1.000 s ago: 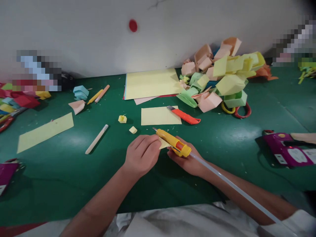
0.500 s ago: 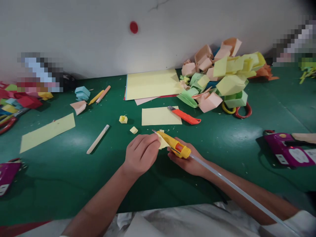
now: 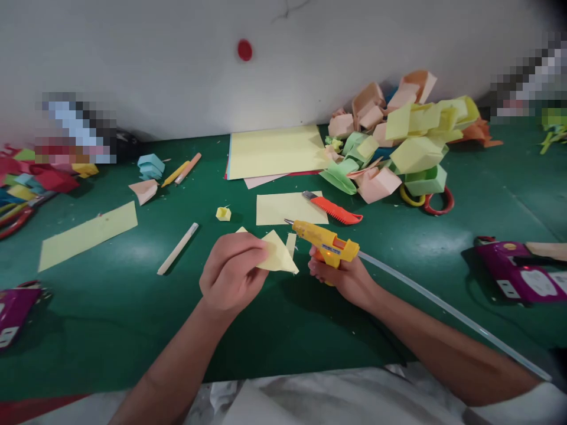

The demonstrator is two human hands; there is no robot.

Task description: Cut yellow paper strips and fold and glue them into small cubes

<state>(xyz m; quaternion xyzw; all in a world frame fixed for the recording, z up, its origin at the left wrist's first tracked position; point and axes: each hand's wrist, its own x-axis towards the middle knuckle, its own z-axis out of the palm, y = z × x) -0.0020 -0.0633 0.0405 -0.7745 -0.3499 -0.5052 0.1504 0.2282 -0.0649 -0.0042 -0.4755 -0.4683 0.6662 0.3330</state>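
Glue gun [image 3: 312,234] has shifted right, clear of the yellow paper piece [image 3: 277,252]; gluing apparently in hand.
Left fingers [image 3: 253,256] pinch the piece, which projects toward the right fingers [image 3: 326,273], wrapped around the gun's grip. Next move likely calls for firm pressing.

The head camera looks forward and down at the hands [image 3: 234,268].
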